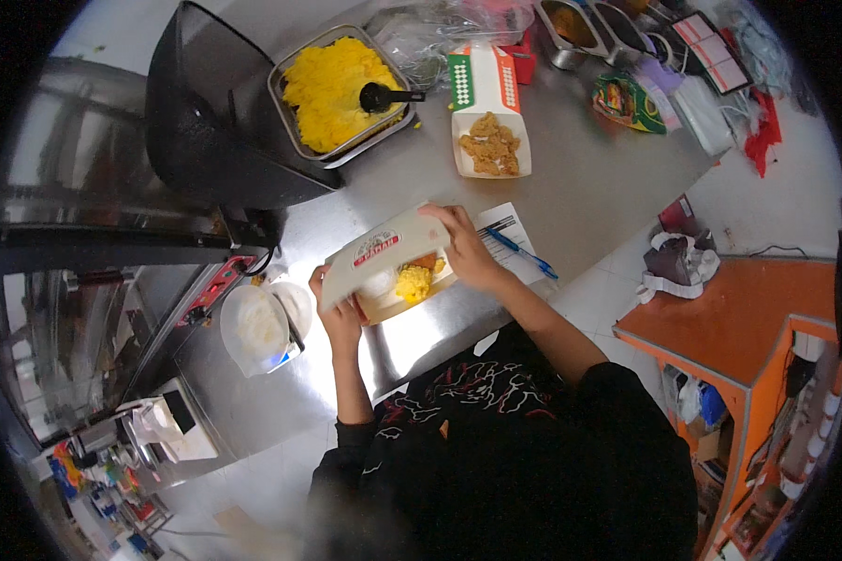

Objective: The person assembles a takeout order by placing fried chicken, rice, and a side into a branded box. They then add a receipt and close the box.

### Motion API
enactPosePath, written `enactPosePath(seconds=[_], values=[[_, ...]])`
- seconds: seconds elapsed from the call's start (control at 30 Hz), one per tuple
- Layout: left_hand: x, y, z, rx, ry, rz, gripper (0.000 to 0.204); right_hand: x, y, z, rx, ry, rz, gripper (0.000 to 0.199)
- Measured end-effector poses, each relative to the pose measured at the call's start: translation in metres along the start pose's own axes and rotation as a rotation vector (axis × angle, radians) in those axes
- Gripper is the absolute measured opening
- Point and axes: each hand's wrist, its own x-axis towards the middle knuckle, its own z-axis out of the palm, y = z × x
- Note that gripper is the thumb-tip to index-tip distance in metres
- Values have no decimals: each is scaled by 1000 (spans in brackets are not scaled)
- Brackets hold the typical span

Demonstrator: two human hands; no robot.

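Note:
Both of my hands are on a paper takeaway box (365, 252) at the near edge of the steel table. Its white lid is tilted partly over the base. Yellow rice (413, 283) and a piece of browned food show under the lid, next to something white. My left hand (340, 316) grips the left corner, fingers bent around it. At the lid's right corner, my right hand (470, 251) has its fingers closed over the edge. The lid hides part of the contents.
A steel pan (309, 154) of yellow rice with a black scoop (384, 96) stands at the far left, beside a black bin (192, 140). Farther back lies an open box (524, 164) of fried pieces. A blue pen (533, 262) rests on paper; a white bowl (250, 327) stands left.

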Motion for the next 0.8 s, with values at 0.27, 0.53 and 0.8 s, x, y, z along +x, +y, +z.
enactPosePath(seconds=[0.27,0.53,0.8], values=[[-55,-19,-14,47,-255,152,64,-57,9,-16,-48,-112,-162,55],[-23,30,-15,628,-441,200,64,-41,-12,-11,-681,-287,-244,57],[-17,19,-23,756,-501,172,52,-43,-8,1,-837,-227,-281,49]])
